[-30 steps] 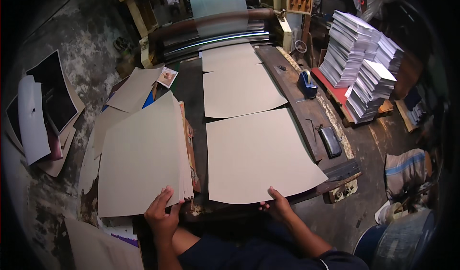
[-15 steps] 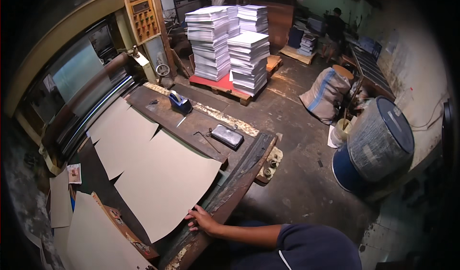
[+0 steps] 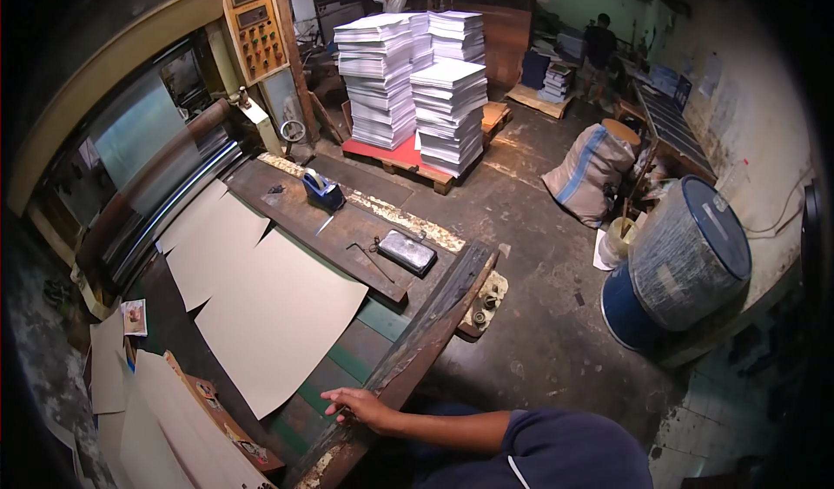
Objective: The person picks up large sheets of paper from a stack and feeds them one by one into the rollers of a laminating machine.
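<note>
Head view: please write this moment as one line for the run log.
left hand: not in view | right hand: open, empty, near table edge, apart from beige sheets | sheets: in a row toward brown roller

Beige sheets (image 3: 282, 311) are showing plain and pale against the dark brown table (image 3: 287, 201).
On the table, a tape dispenser (image 3: 323, 194) is showing blue, a case (image 3: 407, 253) greyish black, and flaking paint (image 3: 407, 218) cream; beyond the table, paper stacks (image 3: 375, 85) are gleaming white above a red pallet top (image 3: 401, 152); right of the table, a beige sack (image 3: 599, 176) is displaying a blue stripe.
</note>
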A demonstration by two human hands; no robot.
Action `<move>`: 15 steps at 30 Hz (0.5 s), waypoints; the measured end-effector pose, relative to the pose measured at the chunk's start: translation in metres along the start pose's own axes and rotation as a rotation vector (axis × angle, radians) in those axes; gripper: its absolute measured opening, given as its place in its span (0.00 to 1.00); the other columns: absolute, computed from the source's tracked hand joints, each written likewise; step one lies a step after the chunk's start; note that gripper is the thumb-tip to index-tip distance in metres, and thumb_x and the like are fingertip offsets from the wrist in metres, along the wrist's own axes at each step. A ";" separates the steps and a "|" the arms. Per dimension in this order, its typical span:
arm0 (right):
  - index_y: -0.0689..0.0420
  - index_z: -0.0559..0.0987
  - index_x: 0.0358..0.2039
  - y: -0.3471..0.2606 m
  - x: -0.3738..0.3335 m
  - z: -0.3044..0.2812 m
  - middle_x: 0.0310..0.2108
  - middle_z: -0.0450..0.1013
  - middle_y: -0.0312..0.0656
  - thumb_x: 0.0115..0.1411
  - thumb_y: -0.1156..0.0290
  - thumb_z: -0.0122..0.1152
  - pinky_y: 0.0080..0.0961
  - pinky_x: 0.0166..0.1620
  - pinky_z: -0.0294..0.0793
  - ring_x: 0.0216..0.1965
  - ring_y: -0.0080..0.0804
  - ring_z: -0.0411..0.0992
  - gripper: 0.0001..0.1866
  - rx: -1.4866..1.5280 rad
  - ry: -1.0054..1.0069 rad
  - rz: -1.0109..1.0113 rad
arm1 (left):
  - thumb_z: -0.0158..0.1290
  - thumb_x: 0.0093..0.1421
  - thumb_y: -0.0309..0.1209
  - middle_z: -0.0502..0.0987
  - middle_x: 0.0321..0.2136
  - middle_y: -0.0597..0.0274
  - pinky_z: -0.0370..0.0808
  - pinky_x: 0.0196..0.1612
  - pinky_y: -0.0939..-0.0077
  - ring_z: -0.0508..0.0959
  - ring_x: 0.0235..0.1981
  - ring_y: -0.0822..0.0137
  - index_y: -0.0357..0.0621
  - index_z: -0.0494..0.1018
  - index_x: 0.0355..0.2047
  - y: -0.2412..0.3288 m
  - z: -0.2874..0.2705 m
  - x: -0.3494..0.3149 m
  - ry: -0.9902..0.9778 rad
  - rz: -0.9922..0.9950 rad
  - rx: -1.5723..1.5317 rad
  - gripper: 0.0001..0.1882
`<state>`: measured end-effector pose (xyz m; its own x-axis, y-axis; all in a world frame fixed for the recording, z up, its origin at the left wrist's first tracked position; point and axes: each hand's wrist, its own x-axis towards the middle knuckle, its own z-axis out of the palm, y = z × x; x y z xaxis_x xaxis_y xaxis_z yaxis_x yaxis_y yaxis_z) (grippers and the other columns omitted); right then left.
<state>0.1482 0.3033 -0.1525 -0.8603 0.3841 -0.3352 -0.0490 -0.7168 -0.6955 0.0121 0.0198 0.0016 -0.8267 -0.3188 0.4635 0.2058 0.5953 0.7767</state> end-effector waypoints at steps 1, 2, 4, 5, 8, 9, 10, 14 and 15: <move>0.53 0.72 0.57 -0.003 -0.002 -0.001 0.39 0.75 0.36 0.68 0.57 0.49 0.18 0.38 0.71 0.32 0.19 0.70 0.21 -0.003 -0.004 0.008 | 0.44 0.70 0.37 0.78 0.26 0.49 0.71 0.34 0.64 0.73 0.27 0.60 0.24 0.76 0.31 0.003 0.002 -0.003 0.032 0.030 -0.070 0.24; 0.54 0.72 0.57 -0.010 -0.006 0.004 0.39 0.75 0.36 0.68 0.57 0.49 0.18 0.38 0.71 0.32 0.19 0.70 0.22 -0.030 -0.018 0.004 | 0.43 0.70 0.37 0.78 0.26 0.49 0.72 0.34 0.64 0.73 0.27 0.59 0.24 0.76 0.31 0.003 -0.005 -0.002 0.087 0.060 -0.128 0.24; 0.54 0.71 0.58 -0.021 -0.011 0.010 0.39 0.75 0.36 0.67 0.57 0.50 0.18 0.38 0.71 0.33 0.19 0.70 0.23 -0.050 -0.051 0.007 | 0.40 0.71 0.36 0.79 0.28 0.46 0.74 0.35 0.61 0.75 0.28 0.54 0.26 0.76 0.32 -0.014 -0.013 -0.010 0.099 0.290 -0.070 0.24; 0.54 0.69 0.59 -0.029 -0.017 0.015 0.40 0.75 0.37 0.67 0.57 0.50 0.19 0.39 0.71 0.33 0.19 0.70 0.23 -0.003 -0.075 0.031 | 0.39 0.71 0.37 0.79 0.30 0.43 0.75 0.37 0.59 0.77 0.30 0.50 0.27 0.77 0.34 -0.047 -0.008 -0.014 0.068 0.534 0.104 0.24; 0.56 0.67 0.60 -0.050 -0.028 0.028 0.42 0.75 0.40 0.66 0.57 0.52 0.24 0.44 0.73 0.36 0.23 0.71 0.26 0.022 -0.198 0.020 | 0.46 0.67 0.44 0.83 0.32 0.53 0.60 0.64 0.49 0.81 0.45 0.57 0.34 0.78 0.30 0.039 -0.034 -0.026 -0.702 0.487 -0.366 0.23; 0.57 0.69 0.58 -0.057 -0.034 0.036 0.43 0.74 0.41 0.66 0.55 0.53 0.22 0.43 0.73 0.36 0.23 0.71 0.25 0.037 -0.254 -0.003 | 0.43 0.68 0.47 0.83 0.29 0.57 0.54 0.65 0.45 0.81 0.45 0.56 0.36 0.77 0.27 0.057 -0.034 -0.029 -0.736 0.548 -0.383 0.26; 0.58 0.71 0.56 -0.058 -0.036 0.046 0.44 0.74 0.41 0.66 0.54 0.53 0.21 0.41 0.72 0.36 0.23 0.72 0.25 0.059 -0.327 -0.023 | 0.40 0.68 0.50 0.83 0.26 0.62 0.49 0.66 0.42 0.81 0.45 0.56 0.39 0.77 0.24 0.068 -0.043 -0.026 -0.759 0.614 -0.386 0.29; 0.61 0.74 0.48 -0.057 -0.038 0.019 0.28 0.74 0.45 0.65 0.49 0.49 0.24 0.36 0.68 0.31 0.30 0.71 0.27 -0.040 -0.402 0.038 | 0.47 0.65 0.48 0.83 0.38 0.62 0.38 0.67 0.39 0.76 0.54 0.51 0.51 0.82 0.30 0.064 -0.039 -0.024 -0.877 0.673 -0.198 0.20; 0.61 0.74 0.48 -0.057 -0.042 0.015 0.27 0.74 0.43 0.65 0.50 0.49 0.24 0.35 0.68 0.30 0.28 0.71 0.25 -0.085 -0.382 0.049 | 0.47 0.64 0.50 0.82 0.40 0.62 0.39 0.67 0.39 0.72 0.58 0.49 0.51 0.82 0.31 0.064 -0.036 -0.026 -0.865 0.698 -0.174 0.20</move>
<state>0.1795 0.3193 -0.0895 -0.9883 0.0948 -0.1192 0.0248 -0.6721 -0.7400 0.0658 0.0398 0.0551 -0.5738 0.7027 0.4207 0.7797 0.3114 0.5432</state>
